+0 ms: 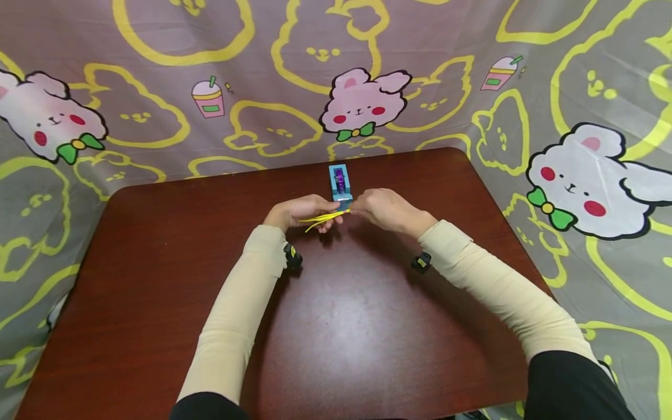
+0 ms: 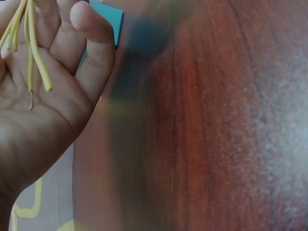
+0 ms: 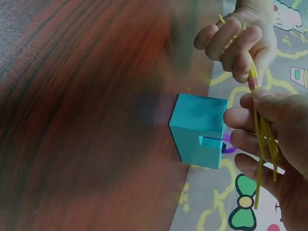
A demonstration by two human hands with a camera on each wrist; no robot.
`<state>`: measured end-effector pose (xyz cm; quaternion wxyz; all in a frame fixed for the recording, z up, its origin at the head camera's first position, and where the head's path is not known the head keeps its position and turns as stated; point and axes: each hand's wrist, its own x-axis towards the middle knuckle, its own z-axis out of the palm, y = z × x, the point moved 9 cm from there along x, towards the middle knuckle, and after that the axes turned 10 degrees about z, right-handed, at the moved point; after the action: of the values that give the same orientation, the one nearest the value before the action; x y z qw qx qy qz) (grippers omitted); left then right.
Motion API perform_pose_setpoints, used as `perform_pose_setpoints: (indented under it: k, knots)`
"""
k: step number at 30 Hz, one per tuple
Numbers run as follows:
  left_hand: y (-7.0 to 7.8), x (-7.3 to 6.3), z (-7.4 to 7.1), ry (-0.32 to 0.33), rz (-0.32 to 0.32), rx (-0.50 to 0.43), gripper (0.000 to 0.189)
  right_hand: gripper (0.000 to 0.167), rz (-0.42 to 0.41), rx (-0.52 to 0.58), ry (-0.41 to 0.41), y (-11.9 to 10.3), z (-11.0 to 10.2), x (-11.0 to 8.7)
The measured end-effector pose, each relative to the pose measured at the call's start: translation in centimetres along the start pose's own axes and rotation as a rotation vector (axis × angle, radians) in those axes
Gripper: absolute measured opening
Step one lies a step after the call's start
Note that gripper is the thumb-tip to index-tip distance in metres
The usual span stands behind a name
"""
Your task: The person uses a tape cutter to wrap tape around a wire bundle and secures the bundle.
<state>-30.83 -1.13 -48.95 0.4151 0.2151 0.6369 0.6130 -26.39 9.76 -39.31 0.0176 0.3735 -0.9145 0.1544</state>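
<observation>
Several thin yellow wires [image 1: 321, 219] form a bundle between my two hands. My left hand [image 1: 300, 209] pinches the bundle, and its loose ends hang over the palm in the left wrist view; one wire [image 2: 31, 72] there shows a bare copper end. My right hand [image 1: 391, 211] pinches the same bundle with thumb and finger close beside the left fingertips. In the right wrist view the wires' other ends [image 3: 260, 168] fan out below the right thumb. Just beyond the hands stands a blue tape dispenser [image 1: 342, 197] with a purple wheel [image 1: 340, 179] in its slot.
The dark red-brown wooden table [image 1: 184, 280] spreads out under both arms. A patterned cloth [image 1: 283, 52] with cartoon rabbits hangs behind the table and along its sides. Black wrist cameras [image 1: 421, 262] are worn on both sleeves.
</observation>
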Motion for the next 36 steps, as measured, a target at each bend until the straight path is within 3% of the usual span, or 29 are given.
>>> perform_pose_setpoints:
  k: [11, 16, 21, 27, 33, 36]
  knots:
    - [1.5, -1.1, 0.1, -0.018, 0.105, 0.131, 0.042, 0.013, -0.045, -0.001, 0.04, -0.6, -0.2, 0.6]
    - [3.1, -1.5, -0.1, 0.034, 0.193, 0.308, 0.036, 0.014, 0.018, 0.153, -0.014, 0.4, -0.3, 1.3]
    - [4.6, -2.1, -0.1, 0.125, 0.271, 0.471, 0.028, 0.022, 0.141, 0.451, -0.204, 2.3, 0.4, 2.5]
    - [6.0, -2.4, 0.7, 0.206, 0.318, 0.662, 0.025, 0.045, 0.383, 0.748, -0.445, 6.0, 2.7, 3.5]
    - [7.1, -2.7, 1.6, 0.256, 0.32, 0.929, 0.022, 0.073, 0.577, 0.985, -0.753, 8.0, 6.7, 2.4]
    - [7.4, -2.9, 2.0, 0.282, 0.327, 1.045, 0.021, 0.077, 0.642, 1.088, -0.847, 8.4, 8.2, 1.5]
